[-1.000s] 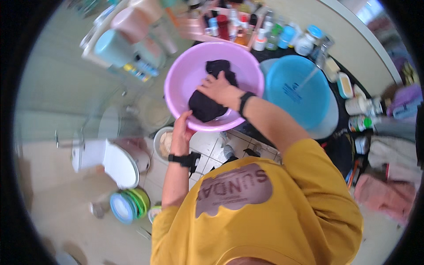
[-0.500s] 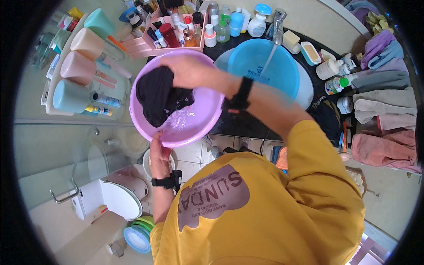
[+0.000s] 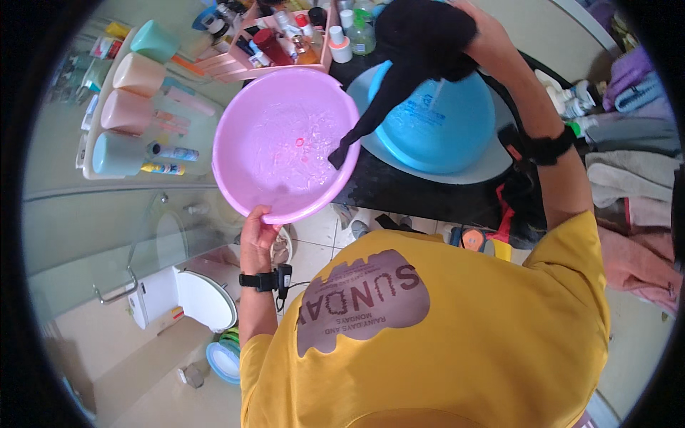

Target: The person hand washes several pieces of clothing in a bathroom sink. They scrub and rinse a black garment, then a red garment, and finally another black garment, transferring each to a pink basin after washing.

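My right hand (image 3: 491,39) grips a bunched black garment (image 3: 428,43) raised above the far side of the blue basin (image 3: 460,146). One narrow length of the garment hangs down to the left, its tip over the right rim of the pinkish-purple basin (image 3: 230,135). Shallow, rippling water lies in that basin. At its near edge, my left hand (image 3: 258,227) holds the rim, thumb on top and the other fingers partly hidden. A stream of water runs into the blue basin; the tap is hidden behind the garment.
The blue basin sits in a white sink (image 3: 505,153) on a black counter (image 3: 399,196). A pink organizer (image 3: 239,68) and a green pump bottle (image 3: 362,39) stand behind. Cups line a wall shelf (image 3: 87,153) at left; towels (image 3: 631,175) hang at right. A toilet (image 3: 207,303) stands lower left.
My right hand has lifted the black garment out of the pinkish-purple basin and carried it right, over the blue basin. My left hand stays on the rim.
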{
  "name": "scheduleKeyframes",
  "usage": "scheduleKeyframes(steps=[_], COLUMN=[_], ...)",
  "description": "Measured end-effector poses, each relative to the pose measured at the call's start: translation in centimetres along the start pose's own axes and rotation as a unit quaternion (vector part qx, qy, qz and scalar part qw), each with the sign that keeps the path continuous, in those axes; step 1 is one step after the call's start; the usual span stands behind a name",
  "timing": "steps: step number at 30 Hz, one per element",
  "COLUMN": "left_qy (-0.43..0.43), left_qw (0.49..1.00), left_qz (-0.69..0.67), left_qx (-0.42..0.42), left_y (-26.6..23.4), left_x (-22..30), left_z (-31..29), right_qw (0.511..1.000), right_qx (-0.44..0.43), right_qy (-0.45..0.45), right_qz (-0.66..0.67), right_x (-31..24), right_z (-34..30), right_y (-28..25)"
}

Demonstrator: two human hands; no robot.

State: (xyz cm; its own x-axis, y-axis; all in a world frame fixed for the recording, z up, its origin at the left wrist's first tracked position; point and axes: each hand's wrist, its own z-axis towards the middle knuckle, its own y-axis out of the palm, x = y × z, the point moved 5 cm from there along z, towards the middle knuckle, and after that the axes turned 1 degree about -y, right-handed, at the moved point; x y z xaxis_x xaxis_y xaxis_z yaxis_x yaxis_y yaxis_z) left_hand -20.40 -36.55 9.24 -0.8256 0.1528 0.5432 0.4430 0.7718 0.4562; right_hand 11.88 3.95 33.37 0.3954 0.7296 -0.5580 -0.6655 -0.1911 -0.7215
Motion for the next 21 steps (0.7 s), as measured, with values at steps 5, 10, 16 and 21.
scheduleKeyframes(steps=[5, 10, 16, 21], left_qy=[0.121, 0.255, 0.293, 0.436], left_qw=[0.988, 0.952, 0.937, 0.859], left_qz=[0.044, 0.135, 0.173, 0.263], left_qx=[0.083, 0.104, 0.078, 0.046], left_y=[4.3, 11.2, 18.7, 23.9], left_x=[-0.2, 0.6, -0.5, -2.8], left_z=[-3.3, -5.6, -3.2, -1.9], right_qw=[0.938, 0.729, 0.586, 0.572], right_qx=[0.035, 0.076, 0.015, 0.034], right_qy=[0.243, 0.514, 0.644, 0.623], right_qz=[0.244, 0.446, 0.491, 0.533], right_x=[13.3, 18.1, 20.2, 20.2], right_z=[-7.5, -15.2, -19.6, -19.8], right_y=[4.6, 11.1, 17.1, 19.7])
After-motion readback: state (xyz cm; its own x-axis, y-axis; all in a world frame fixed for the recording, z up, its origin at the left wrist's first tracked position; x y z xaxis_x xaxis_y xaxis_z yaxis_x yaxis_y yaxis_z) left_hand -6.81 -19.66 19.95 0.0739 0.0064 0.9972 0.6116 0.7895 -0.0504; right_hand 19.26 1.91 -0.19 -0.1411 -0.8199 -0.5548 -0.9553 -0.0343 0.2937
